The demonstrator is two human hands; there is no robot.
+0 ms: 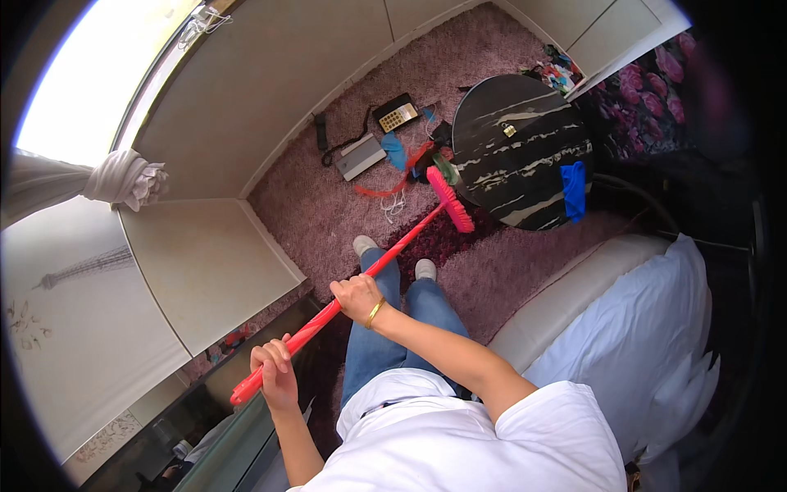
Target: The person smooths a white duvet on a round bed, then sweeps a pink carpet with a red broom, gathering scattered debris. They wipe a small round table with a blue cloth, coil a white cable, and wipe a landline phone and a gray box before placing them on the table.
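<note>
A red-handled broom (pixel 403 242) slants from lower left to upper right across my legs. My left hand (pixel 275 368) grips it near the handle's lower-left end. Further along, my right hand (pixel 358 299), with a gold bangle at its wrist, is closed around the handle. The pink bristle head (pixel 450 200) rests by a dark patch of the mauve carpet, beside the round table. Near the bristles lie a red strip (pixel 393 186), a green piece (pixel 445 169), a blue cloth (pixel 394 151) and a white cord (pixel 393 208).
A black telephone (pixel 396 115) and a grey-white box (pixel 361 157) lie on the carpet (pixel 295 184). The round black marbled table (pixel 516 160) bears a blue cloth (pixel 573 190) and a small gold object (pixel 509 130). A white-covered bed (pixel 621 344) stands at right, a knotted curtain (pixel 126 180) at left.
</note>
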